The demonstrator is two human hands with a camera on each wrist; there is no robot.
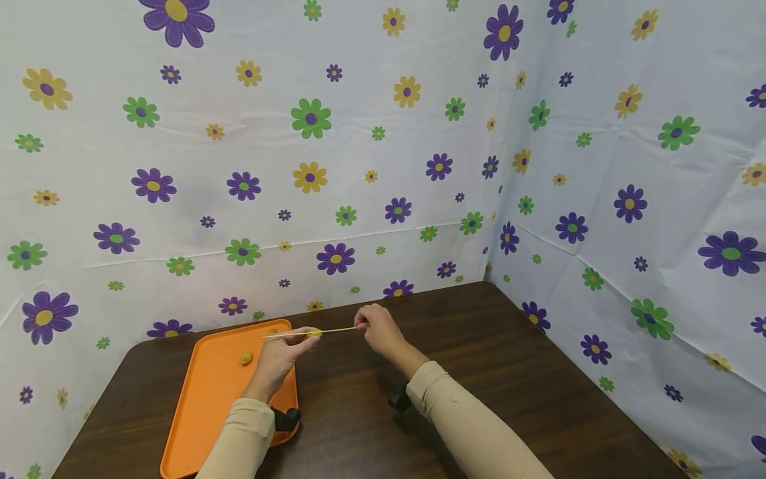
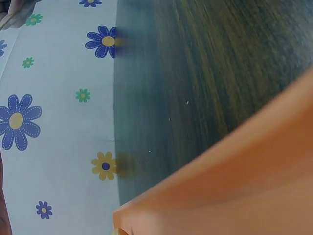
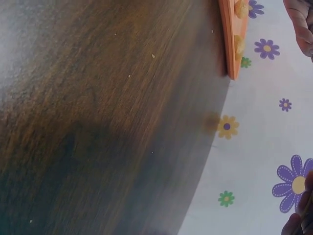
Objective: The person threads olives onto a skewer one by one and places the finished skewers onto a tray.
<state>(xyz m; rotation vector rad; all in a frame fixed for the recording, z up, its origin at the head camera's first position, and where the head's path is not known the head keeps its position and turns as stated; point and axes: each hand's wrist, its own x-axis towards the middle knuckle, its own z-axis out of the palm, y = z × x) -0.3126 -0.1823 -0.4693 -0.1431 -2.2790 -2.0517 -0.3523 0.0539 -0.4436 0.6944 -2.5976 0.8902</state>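
Observation:
Above the back right corner of the orange tray [image 1: 206, 406], my left hand [image 1: 275, 359] pinches a small round yellow piece of food [image 1: 314, 333] between thumb and fingers. A thin wooden skewer [image 1: 338, 329] lies level along that piece; its left end sticks out past the left hand. Whether it pierces the piece is too small to tell. Fingers curled, my right hand [image 1: 380, 330] grips the skewer's right end over the dark table. Both wrist views catch only parts of the hands at their edges.
On the tray sit a yellowish round piece [image 1: 246, 358] and another piece [image 3: 238, 47] near its far end. Small crumbs dot the brown wooden table [image 1: 359, 412]. Flower-printed white sheets [image 1: 359, 133] stand behind the table and along its right side.

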